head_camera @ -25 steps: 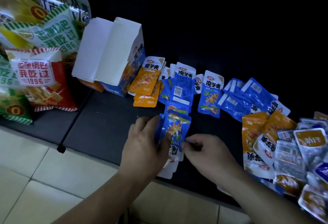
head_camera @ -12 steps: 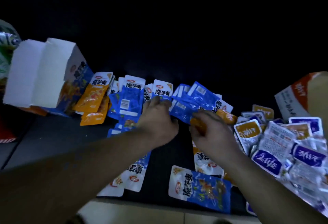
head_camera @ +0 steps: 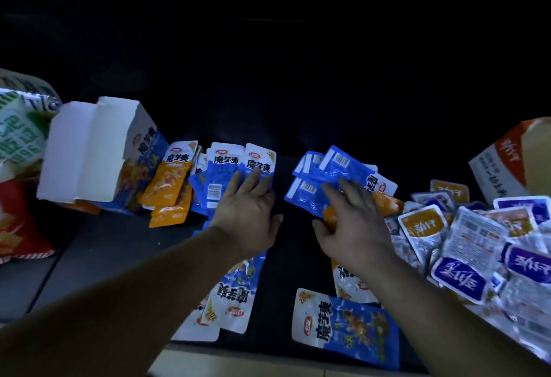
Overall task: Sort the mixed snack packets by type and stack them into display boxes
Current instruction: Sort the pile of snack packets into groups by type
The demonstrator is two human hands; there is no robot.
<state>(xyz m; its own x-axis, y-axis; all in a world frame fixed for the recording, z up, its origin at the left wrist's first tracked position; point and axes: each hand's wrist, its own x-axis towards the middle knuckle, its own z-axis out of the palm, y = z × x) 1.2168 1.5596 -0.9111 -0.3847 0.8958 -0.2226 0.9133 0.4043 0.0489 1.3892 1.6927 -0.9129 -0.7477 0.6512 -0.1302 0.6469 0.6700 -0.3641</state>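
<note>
Blue snack packets [head_camera: 226,164] lie in a row at the back of the dark shelf, with orange packets [head_camera: 170,181] to their left. My left hand [head_camera: 249,212] rests flat on the blue ones, fingers spread, holding nothing. My right hand [head_camera: 350,221] lies with fingers apart on a second cluster of blue packets [head_camera: 334,167] and on an orange packet [head_camera: 387,202]. Near the front edge lie one blue packet [head_camera: 346,326] and a few more blue packets [head_camera: 235,293] partly hidden under my left forearm. An open blue-and-white display box [head_camera: 89,150] stands at the left.
A heap of small purple and orange-labelled packets [head_camera: 477,245] fills the right side. Behind it stands an orange-and-white box [head_camera: 507,162]. Large red and green snack bags [head_camera: 18,197] are stacked at the far left. The shelf's front edge [head_camera: 238,355] drops to a tiled floor.
One second ago both hands held a blue packet stack near the front edge. That stack now lies on the shelf, and both hands have reached back onto the rear packets.
</note>
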